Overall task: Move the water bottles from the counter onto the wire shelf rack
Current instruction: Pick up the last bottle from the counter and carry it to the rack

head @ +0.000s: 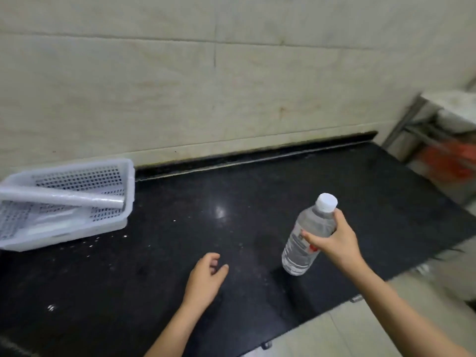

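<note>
A clear water bottle (306,235) with a white cap and a red and white label is tilted above the right part of the black counter (180,228). My right hand (334,240) grips it around the upper body, fingers and thumb curled round it. My left hand (206,276) hovers low over the counter to the left of the bottle, fingers loosely curled and holding nothing. A blurred metal rack frame (417,124) stands beyond the counter's right end.
A white perforated plastic basket (77,176) sits at the counter's back left, with a plastic-wrapped roll (64,199) lying across it. A tiled wall runs behind. Something orange (448,161) lies low in the rack area. Pale floor tiles show at lower right.
</note>
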Demonstrator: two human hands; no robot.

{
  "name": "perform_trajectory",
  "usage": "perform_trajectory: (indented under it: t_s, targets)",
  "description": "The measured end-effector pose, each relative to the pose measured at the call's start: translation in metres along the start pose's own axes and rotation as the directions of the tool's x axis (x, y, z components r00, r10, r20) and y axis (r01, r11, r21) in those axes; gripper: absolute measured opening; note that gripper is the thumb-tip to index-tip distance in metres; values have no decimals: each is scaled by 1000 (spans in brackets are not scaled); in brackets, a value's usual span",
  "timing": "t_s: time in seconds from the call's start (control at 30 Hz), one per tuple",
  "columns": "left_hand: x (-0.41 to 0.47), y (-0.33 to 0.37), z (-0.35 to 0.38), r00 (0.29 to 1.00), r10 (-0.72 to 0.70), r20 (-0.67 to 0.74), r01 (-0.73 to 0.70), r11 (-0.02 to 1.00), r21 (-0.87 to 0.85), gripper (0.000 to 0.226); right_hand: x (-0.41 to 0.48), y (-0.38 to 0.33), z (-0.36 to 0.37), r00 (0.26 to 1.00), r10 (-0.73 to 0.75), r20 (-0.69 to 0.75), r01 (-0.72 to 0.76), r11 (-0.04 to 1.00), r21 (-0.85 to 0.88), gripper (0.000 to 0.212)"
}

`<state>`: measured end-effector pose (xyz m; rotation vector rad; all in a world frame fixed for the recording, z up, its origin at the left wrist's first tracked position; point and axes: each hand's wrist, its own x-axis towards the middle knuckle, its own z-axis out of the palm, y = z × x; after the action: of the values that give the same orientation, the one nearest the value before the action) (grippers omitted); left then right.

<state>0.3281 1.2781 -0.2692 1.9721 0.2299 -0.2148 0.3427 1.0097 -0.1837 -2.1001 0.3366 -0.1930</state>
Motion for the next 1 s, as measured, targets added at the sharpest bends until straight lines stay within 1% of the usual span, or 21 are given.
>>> perform_trajectory:
  t_s: [0.07,0.13,0.23,0.3,0.37,0.43,0.53,0.73,0.83,0.9,1.0]
  targets:
    - [-4,27,43,979,116,167,-123,992,28,34,-20,9,-33,997,13,-70,-11,999,41,64]
    - [-13,56,88,920,231,317,-252,967,28,38,-39,18,-66,989,23,-145,-11,997,79,61]
    - [-35,101,155,793,356,494,-400,916,-18,43,-64,38,-118,966,20,-258,9,994,108,60]
    - [-55,130,200,686,411,600,-476,878,-57,47,-80,53,-155,941,10,-337,25,995,99,59]
    - [-77,156,245,590,460,664,-539,836,-100,45,-93,68,-194,916,8,-402,22,997,69,60]
    - [-101,180,289,531,481,698,-555,819,-143,47,-103,82,-234,899,8,-437,11,999,42,62]
    - [-131,206,349,485,504,715,-566,804,-183,46,-110,104,-290,885,-4,-466,0,1000,-8,63]
    - [-165,246,449,434,503,747,-562,800,-211,43,-109,152,-384,846,35,-532,-63,997,-34,66]
    - [-167,266,490,408,502,762,-566,794,-221,42,-95,174,-420,835,55,-548,-72,997,-11,68]
    - [-161,282,514,395,502,769,-565,793,-228,40,-77,188,-441,826,54,-561,-66,998,-1,65]
    - [-142,312,554,380,529,759,-531,796,-289,38,-36,199,-475,834,27,-551,-41,999,-14,64]
